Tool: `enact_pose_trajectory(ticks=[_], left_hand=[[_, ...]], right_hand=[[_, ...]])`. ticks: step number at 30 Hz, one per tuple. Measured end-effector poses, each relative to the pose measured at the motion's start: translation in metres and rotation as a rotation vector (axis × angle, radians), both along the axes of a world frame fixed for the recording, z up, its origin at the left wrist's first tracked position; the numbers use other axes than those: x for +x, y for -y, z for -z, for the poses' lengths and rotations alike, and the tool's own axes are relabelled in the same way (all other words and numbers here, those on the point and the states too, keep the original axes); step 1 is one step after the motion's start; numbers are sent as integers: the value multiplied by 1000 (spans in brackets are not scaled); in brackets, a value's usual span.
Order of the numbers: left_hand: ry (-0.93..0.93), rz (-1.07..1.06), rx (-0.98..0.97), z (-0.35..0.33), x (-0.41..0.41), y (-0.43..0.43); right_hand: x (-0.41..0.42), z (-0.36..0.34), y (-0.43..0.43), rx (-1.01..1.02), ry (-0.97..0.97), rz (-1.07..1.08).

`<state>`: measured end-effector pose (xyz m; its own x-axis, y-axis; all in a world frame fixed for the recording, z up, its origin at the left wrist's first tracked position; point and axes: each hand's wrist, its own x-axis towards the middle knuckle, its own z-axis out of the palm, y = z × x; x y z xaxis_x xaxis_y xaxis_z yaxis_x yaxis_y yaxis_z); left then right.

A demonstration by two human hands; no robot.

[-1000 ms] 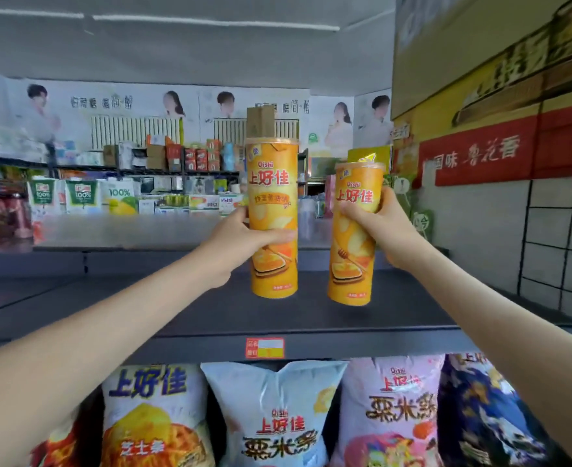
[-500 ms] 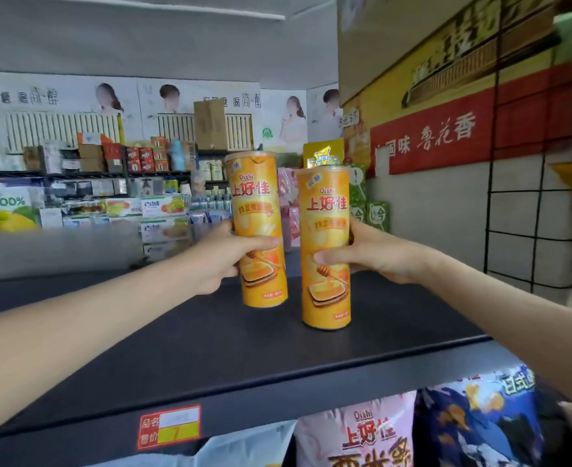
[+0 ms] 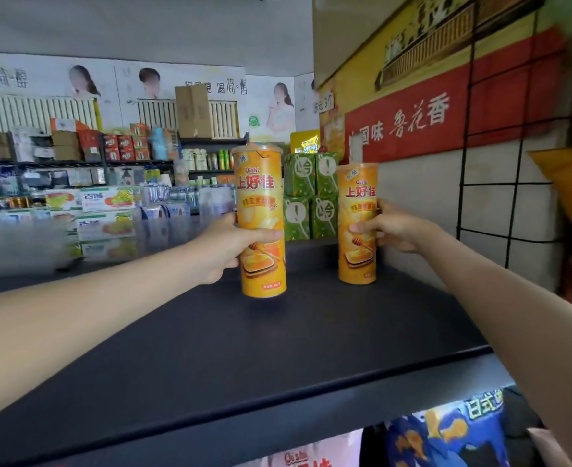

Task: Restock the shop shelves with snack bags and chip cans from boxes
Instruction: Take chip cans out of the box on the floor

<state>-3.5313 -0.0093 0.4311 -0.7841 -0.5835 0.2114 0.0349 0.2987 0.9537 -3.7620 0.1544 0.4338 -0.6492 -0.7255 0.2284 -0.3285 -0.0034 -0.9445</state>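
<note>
2 placements pending: left hand (image 3: 222, 247) fingers wrap the left can (image 3: 261, 210) above the shelf (image 3: 277, 348); right hand (image 3: 397, 230) fingers wrap the right can (image 3: 357, 203), seemingly landed.

The shelf (image 3: 277, 348) is dark, matt and smooth, like painted metal. The left can (image 3: 261, 197) and right can (image 3: 358, 203) have glossy printed skins. The green boxes (image 3: 299, 180) look like printed card, the carton (image 3: 193, 111) plain matt cardboard. The bag (image 3: 446, 433) is shiny film, and the grid (image 3: 490, 185) is thin black wire.
</note>
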Motion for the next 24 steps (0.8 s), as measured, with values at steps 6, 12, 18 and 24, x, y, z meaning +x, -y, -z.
enact_pose_trajectory(ticks=[6, 12, 18, 24], left_hand=[[15, -18, -24, 13, -54, -2], [-30, -59, -50, 25, -89, -7], [108, -103, -234, 38, -102, -13], [158, -231, -332, 48, -109, -17]], right_hand=[[-26, 4, 10, 80, 2, 13], [-45, 22, 19, 274, -79, 51], [-53, 21, 20, 289, -57, 125], [-52, 26, 24, 284, -75, 131]])
